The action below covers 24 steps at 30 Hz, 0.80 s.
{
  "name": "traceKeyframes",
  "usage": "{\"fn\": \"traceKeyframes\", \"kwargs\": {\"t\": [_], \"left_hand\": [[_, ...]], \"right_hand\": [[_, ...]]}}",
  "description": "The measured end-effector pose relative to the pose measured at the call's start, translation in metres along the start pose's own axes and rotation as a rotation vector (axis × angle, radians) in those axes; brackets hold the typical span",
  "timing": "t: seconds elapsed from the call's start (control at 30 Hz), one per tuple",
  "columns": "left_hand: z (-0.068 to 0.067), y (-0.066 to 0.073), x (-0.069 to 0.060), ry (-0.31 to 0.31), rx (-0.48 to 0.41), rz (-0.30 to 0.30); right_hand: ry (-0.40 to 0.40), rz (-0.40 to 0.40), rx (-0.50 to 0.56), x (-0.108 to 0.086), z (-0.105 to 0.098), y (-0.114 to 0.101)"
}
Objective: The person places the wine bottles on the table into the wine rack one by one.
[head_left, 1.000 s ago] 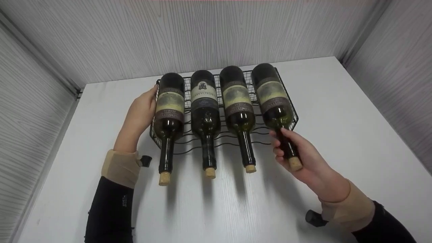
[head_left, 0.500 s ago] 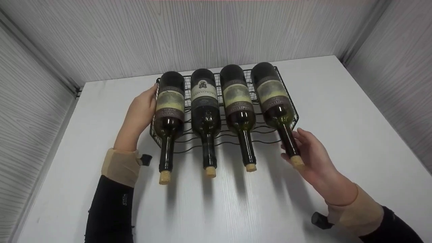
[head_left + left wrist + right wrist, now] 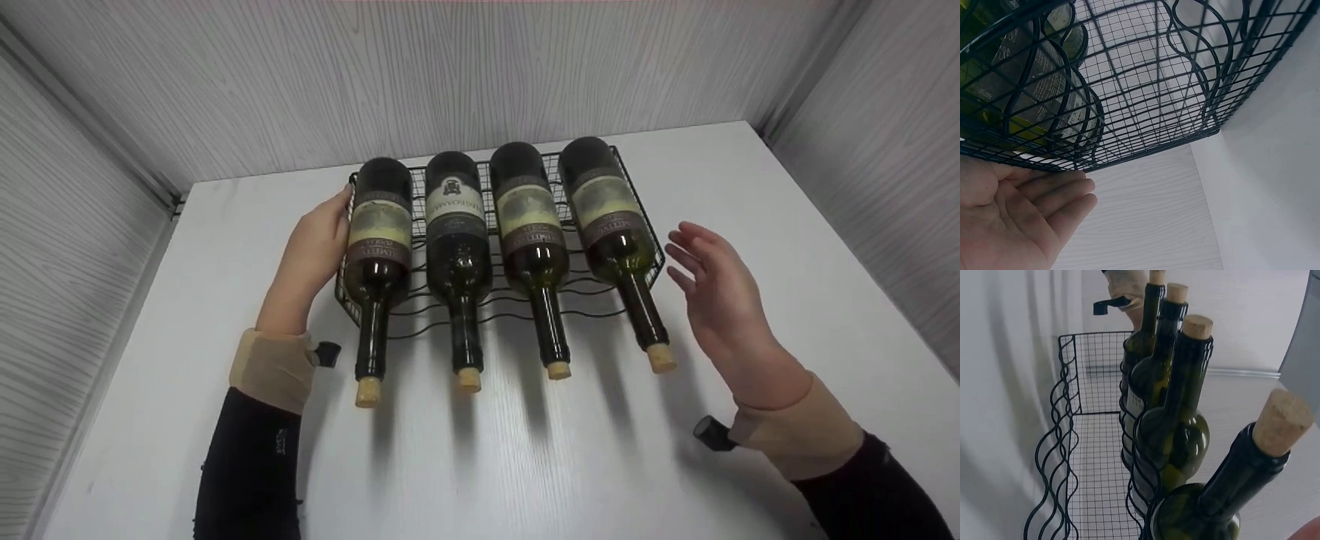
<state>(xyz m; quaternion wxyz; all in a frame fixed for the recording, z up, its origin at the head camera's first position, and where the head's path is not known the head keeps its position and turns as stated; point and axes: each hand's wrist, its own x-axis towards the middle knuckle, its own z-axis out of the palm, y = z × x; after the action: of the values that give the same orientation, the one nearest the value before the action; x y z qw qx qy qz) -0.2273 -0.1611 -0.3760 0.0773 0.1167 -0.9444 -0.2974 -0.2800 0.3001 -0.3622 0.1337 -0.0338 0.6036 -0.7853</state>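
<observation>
Several corked wine bottles lie side by side on top of a black wire wine rack (image 3: 431, 322), necks toward me. My left hand (image 3: 315, 244) rests against the rack's left side; in the left wrist view its fingers (image 3: 1067, 194) stretch along the mesh edge, the thumb not clearly seen. Off the rack's right side, my right hand (image 3: 724, 300) hangs free with loosely bent fingers, holding nothing. Nearest to it is the rightmost wine bottle (image 3: 619, 251), whose neck slants to the right. That bottle's cork (image 3: 1283, 422) shows large in the right wrist view.
The rack stands on a white table (image 3: 510, 465) near a grey wood-grain back panel (image 3: 450, 75). Similar panels rise at left and right. Beneath the bottles, the rack's lower mesh level (image 3: 1100, 467) holds no bottle in the part seen.
My right hand has let go of the rightmost bottle's neck and moved away to the right and farther back. That neck has shifted slightly right. My left hand stays against the rack.
</observation>
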Motion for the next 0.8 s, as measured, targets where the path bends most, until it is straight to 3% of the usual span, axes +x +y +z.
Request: {"fn": "traceKeyframes", "kwargs": {"t": [0.33,0.8], "left_hand": [[-0.001,0.001,0.000,-0.010,-0.008,-0.011],[-0.001,0.001,0.000,-0.006,-0.027,-0.009]], "right_hand": [[-0.089,0.099,-0.102,0.041,0.011,-0.008],[-0.131,0.141,-0.215,0.062,0.018,-0.004]]}}
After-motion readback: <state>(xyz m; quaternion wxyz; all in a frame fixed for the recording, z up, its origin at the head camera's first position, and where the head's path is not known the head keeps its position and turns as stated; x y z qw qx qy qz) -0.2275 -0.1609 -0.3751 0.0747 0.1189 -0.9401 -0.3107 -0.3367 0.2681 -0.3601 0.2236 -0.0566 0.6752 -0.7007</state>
